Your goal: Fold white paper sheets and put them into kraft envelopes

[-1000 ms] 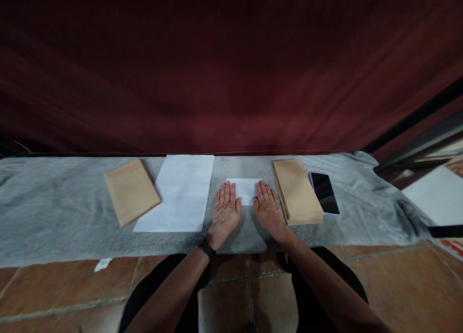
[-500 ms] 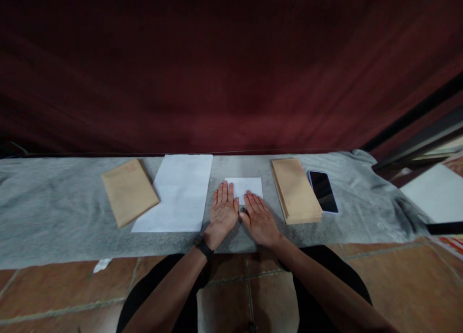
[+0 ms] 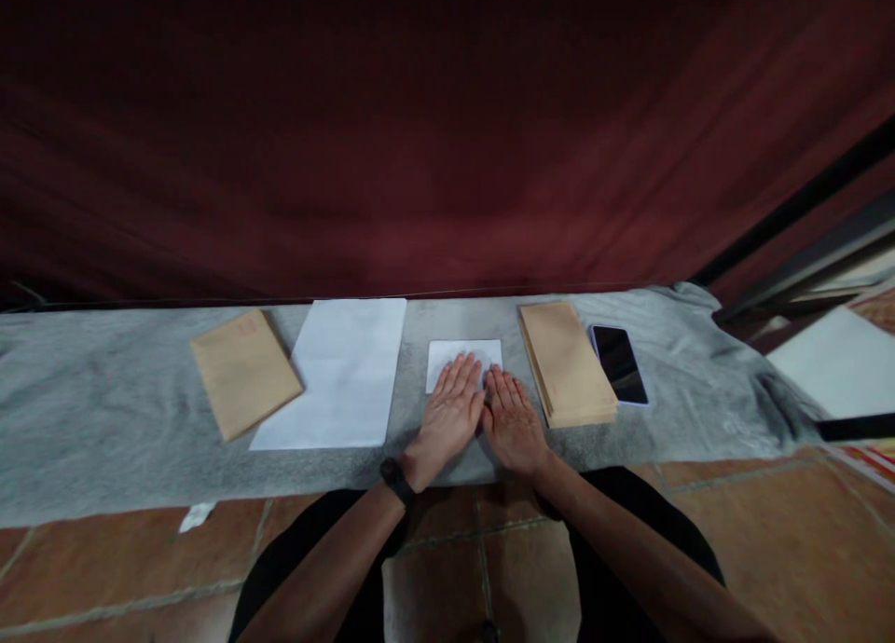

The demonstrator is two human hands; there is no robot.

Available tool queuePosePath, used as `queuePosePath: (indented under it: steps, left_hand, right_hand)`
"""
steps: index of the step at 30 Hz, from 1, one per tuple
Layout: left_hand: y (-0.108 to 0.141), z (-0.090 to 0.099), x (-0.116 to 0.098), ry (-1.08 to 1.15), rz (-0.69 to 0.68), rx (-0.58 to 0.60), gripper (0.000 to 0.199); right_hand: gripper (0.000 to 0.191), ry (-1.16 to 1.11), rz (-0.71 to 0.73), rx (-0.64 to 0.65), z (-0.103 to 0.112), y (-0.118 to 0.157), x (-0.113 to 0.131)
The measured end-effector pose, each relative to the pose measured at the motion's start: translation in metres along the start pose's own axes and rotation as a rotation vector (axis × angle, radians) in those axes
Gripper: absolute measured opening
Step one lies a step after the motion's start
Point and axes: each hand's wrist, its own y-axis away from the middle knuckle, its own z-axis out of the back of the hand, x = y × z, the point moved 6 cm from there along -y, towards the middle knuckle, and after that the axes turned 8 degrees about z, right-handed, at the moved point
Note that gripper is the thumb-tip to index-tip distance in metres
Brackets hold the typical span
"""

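A small white piece of paper, folded by its look, (image 3: 442, 356) lies flat on the grey cloth in front of me. Across its lower middle rests my left hand (image 3: 453, 410), palm down with fingers stretched out. My right hand (image 3: 514, 424) is also flat and open, its fingertips at the paper's lower right edge. The two hands meet near the thumbs and cover the paper's near edge. To the left are large white sheets of paper (image 3: 342, 373). A stack of brown envelopes (image 3: 568, 363) sits right of my right hand.
Another pile of brown envelopes (image 3: 244, 373) overlaps the white sheets at the left. A phone (image 3: 621, 363) lies beside the right stack, partly under it. Grey cloth (image 3: 104, 401) covers the narrow surface, with a dark red curtain-like backdrop (image 3: 447, 177) behind. A white scrap (image 3: 197, 516) is on the tiled floor.
My left hand has slid rightward from the paper's left edge to its middle. My right hand has shifted slightly right, toward the paper's corner. The view has moved a little.
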Motion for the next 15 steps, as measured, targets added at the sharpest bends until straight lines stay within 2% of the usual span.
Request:
queuePosePath:
  steps: [2,6,11,15]
  left_hand:
    - [0.002,-0.006,-0.007,0.000,-0.046,0.025,0.056]
    - [0.002,-0.011,0.004,-0.041,0.037,0.023,0.058]
    - [-0.002,-0.003,0.026,-0.103,0.172,0.019,0.059]
    - [-0.009,0.005,0.029,-0.166,0.214,0.015,0.060]
  right_hand:
    - [0.058,0.004,-0.003,0.009,0.000,-0.001,0.000]
    - [0.054,0.001,-0.031,0.007,0.002,0.000,-0.003]
    - [0.053,-0.034,-0.060,0.013,0.007,-0.001,-0.007]
    - [0.051,-0.076,-0.103,0.030,0.014,-0.015,-0.015]
